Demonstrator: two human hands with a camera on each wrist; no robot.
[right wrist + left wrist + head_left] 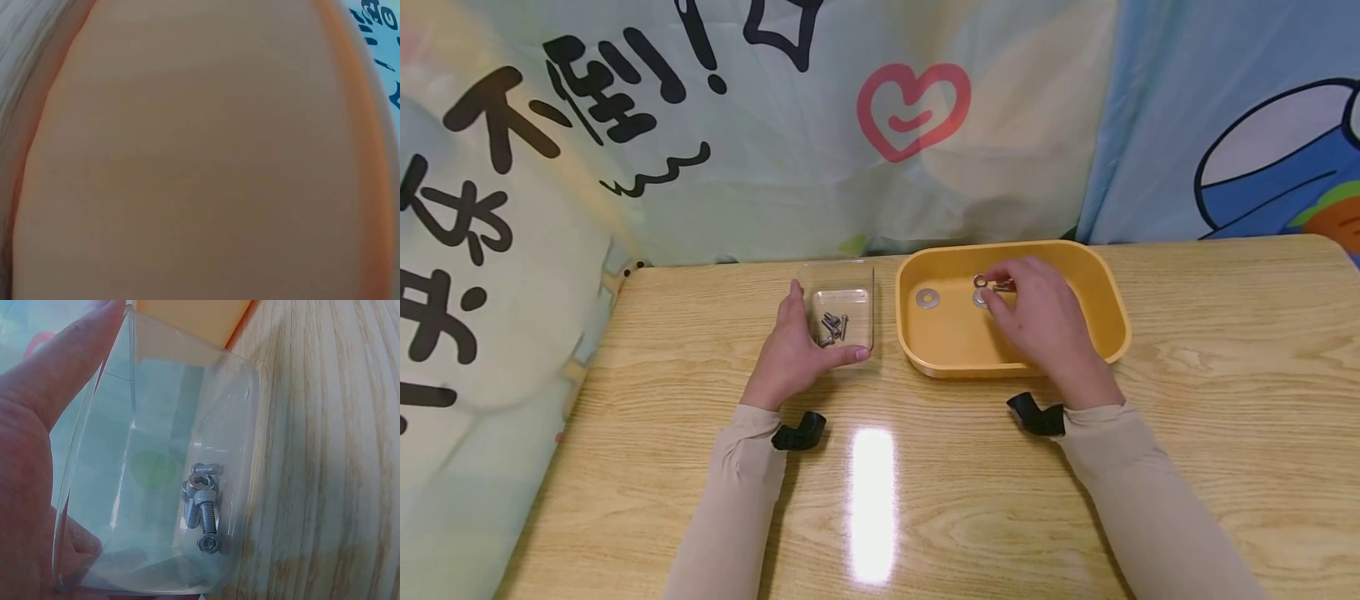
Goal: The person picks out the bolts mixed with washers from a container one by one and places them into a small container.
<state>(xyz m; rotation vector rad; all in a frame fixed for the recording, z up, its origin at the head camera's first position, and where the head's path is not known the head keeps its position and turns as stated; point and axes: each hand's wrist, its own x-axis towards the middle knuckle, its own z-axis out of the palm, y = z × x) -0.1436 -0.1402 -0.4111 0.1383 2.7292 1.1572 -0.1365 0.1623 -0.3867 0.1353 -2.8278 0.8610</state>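
Observation:
My left hand (792, 350) grips a clear plastic box (868, 287) at its left side and near edge, the thumb along the front. Several metal screws (833, 327) lie in a small heap on the box floor; in the left wrist view, hex-socket screws (205, 509) show close up. Inside a yellow tray (917, 364), my right hand (1045, 312) reaches down with thumb and index finger apart. Between and beside those fingers lie a screw (1003, 287), a nut (980, 282) and a washer (979, 298), partly covered by the hand. Its other fingers are hidden.
Another flat washer (927, 298) lies at the left of the tray. Both containers stand near the back of the wooden table (962, 500), before a printed cloth (1000, 167). The right wrist view shows only the blurred tray interior (206, 156) and its surroundings.

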